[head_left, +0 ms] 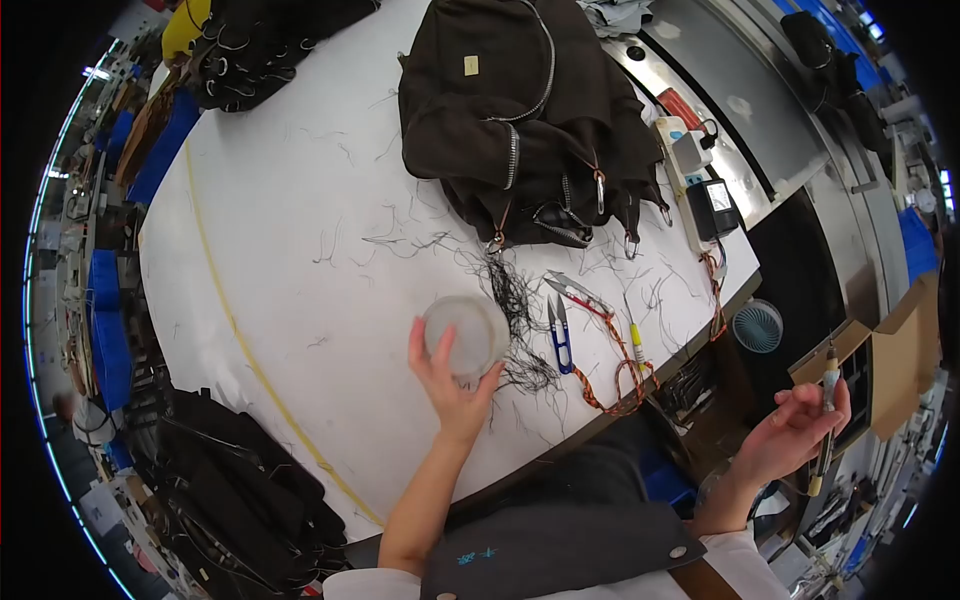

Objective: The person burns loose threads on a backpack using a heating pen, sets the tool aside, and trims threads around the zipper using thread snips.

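Observation:
My left hand (458,395) grips a round, translucent plastic container (468,335) over the white table, thumb and fingers spread around its side. Out past the table's right edge, my right hand (790,435) has its fingers closed round a slim pen-like tool (827,420) with a pointed tip up and a yellowish lower end; its exact kind I cannot make out. Just right of the container lies a heap of loose dark threads (512,300). Blue-handled thread snips (561,335) and red-handled snips (580,293) lie close by, beside a yellow pen-like tool (637,345) and a braided orange cord (600,405).
Black backpacks (490,110) with zips and clips are piled at the back of the table (270,230). More black bags (235,490) sit at the lower left. A power strip (690,165) with an adapter (712,210) runs along the right edge, near a cardboard box (905,365).

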`<state>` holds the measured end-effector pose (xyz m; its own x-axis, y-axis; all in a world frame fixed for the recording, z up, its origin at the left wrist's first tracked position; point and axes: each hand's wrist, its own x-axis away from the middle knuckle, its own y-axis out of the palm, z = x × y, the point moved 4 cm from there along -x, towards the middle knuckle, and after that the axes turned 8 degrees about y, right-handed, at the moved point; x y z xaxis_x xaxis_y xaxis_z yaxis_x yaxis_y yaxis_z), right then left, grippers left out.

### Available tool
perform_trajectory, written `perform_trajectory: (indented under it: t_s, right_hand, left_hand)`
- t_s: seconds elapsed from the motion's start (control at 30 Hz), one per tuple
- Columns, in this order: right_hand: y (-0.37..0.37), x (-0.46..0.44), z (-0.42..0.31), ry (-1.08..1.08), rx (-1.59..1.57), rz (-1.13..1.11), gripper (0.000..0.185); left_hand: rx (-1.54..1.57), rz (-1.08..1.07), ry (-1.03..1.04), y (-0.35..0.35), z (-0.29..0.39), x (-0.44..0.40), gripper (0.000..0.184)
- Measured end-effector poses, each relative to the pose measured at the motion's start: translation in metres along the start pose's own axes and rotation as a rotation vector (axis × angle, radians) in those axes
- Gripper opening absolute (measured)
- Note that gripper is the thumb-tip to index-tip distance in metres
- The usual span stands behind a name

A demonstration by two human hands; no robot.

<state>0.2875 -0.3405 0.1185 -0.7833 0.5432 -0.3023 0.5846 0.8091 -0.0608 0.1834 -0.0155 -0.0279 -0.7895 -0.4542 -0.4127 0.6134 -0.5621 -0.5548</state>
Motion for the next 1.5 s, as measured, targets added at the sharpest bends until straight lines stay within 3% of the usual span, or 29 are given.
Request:
perform_trajectory:
  t_s: [0.13,0.23,0.27,0.33,0.4,0.5,0.67,0.8,0.93,0.97,1.03,1.1,1.13,1.2,1.23,1.3,1.37,1.43,1.5]
  right_hand:
    - [-0.007,0.004,-0.006,0.004,0.019,-0.058,0.047]
    - [-0.009,0.006,-0.012,0.009,0.015,-0.069,0.047]
    - [-0.008,0.007,-0.013,0.01,0.009,-0.07,0.046]
    - [-0.007,0.004,-0.018,-0.018,-0.032,-0.097,0.046]
    - [-0.009,0.002,-0.02,-0.043,-0.048,-0.111,0.046]
    - [-0.015,-0.005,-0.018,-0.06,-0.039,-0.118,0.045]
    - [-0.023,-0.02,-0.011,-0.018,-0.028,-0.066,0.044]
    - [-0.025,-0.041,-0.002,0.029,-0.033,-0.074,0.042]
    - [-0.051,-0.071,0.007,-0.012,-0.035,-0.094,0.039]
    - [-0.059,-0.08,0.012,0.001,-0.034,-0.072,0.039]
    - [-0.077,-0.099,0.026,0.012,-0.048,-0.01,0.037]
    - [-0.094,-0.117,0.036,-0.018,-0.038,0.033,0.036]
    - [-0.103,-0.126,0.04,-0.011,0.004,0.042,0.035]
    - [-0.12,-0.144,0.052,0.014,0.006,0.087,0.037]
    - [-0.129,-0.151,0.058,0.033,0.004,0.119,0.037]
    - [-0.147,-0.165,0.07,0.085,0.004,0.228,0.038]
    - [-0.162,-0.175,0.077,0.065,0.046,0.274,0.039]
    - [-0.182,-0.176,0.102,0.077,0.051,0.463,0.037]
    - [-0.19,-0.182,0.108,0.152,0.079,0.501,0.036]
  left_hand:
    - [-0.112,-0.183,0.064,-0.07,0.004,0.091,0.085]
    - [-0.064,-0.468,0.124,-0.065,0.004,0.127,0.085]
    - [-0.045,-0.471,0.154,-0.055,-0.001,0.13,0.084]
    - [-0.006,-0.468,0.208,-0.017,0.004,0.102,0.082]
    - [-0.041,-0.272,0.123,0.015,0.002,0.057,0.081]
    - [0.049,-0.148,0.037,0.024,-0.006,0.008,0.078]
    - [-0.104,-0.279,0.15,-0.046,0.0,0.045,0.087]
    - [-0.172,-0.471,0.033,-0.054,-0.027,0.075,0.083]
    - [-0.502,-0.634,0.161,-0.057,0.055,0.004,0.077]
    - [-0.447,-0.585,0.228,-0.049,0.081,-0.023,0.077]
    - [-0.342,-0.486,0.337,-0.003,0.139,-0.084,0.077]
    - [-0.041,-0.471,0.691,0.065,0.196,-0.152,0.078]
    - [-0.106,-0.409,0.923,0.107,0.219,-0.182,0.066]
    - [-0.167,-0.348,1.124,0.22,0.28,-0.247,0.047]
    - [-0.289,-0.387,1.286,0.275,0.31,-0.279,0.063]
    - [-0.44,-0.347,1.512,0.377,0.347,-0.337,0.076]
    - [-0.684,-0.225,1.613,0.447,0.392,-0.371,0.081]
    - [-0.759,-0.175,1.694,0.499,0.422,-0.39,0.086]
    - [-0.924,-0.214,1.819,0.536,0.44,-0.39,0.085]
